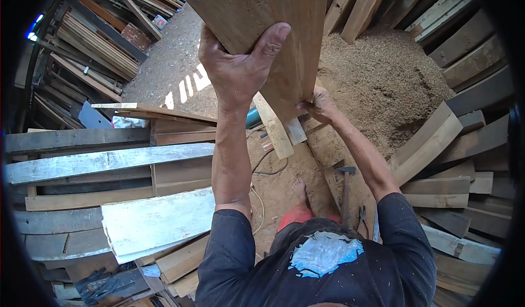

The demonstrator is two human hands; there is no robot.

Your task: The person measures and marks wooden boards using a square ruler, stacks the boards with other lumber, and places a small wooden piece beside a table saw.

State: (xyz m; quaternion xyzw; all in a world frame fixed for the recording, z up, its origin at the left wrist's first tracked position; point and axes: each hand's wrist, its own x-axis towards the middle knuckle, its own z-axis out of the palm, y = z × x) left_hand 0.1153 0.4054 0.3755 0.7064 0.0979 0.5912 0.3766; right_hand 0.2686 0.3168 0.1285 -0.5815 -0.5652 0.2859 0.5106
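Observation:
A broad wooden board point(290, 61) is held up in front of me, its upper end running out of the top of the view. My left hand point(240, 61) grips its left edge, with the thumb lying across the face and the fingers hidden behind. Lower down, my right hand point(321, 107) pinches the right edge near the bottom end. Below the board, a pale narrow plank point(272, 126) and a short light block point(296, 131) are partly covered by it.
A hammer point(345, 192) and pliers point(362, 218) lie near my body on the right. Wood shavings point(383, 77) are heaped ahead on the right. Stacked planks point(109, 162) line the left, and more timber point(429, 143) stands at right. A cable point(276, 171) crosses the ground.

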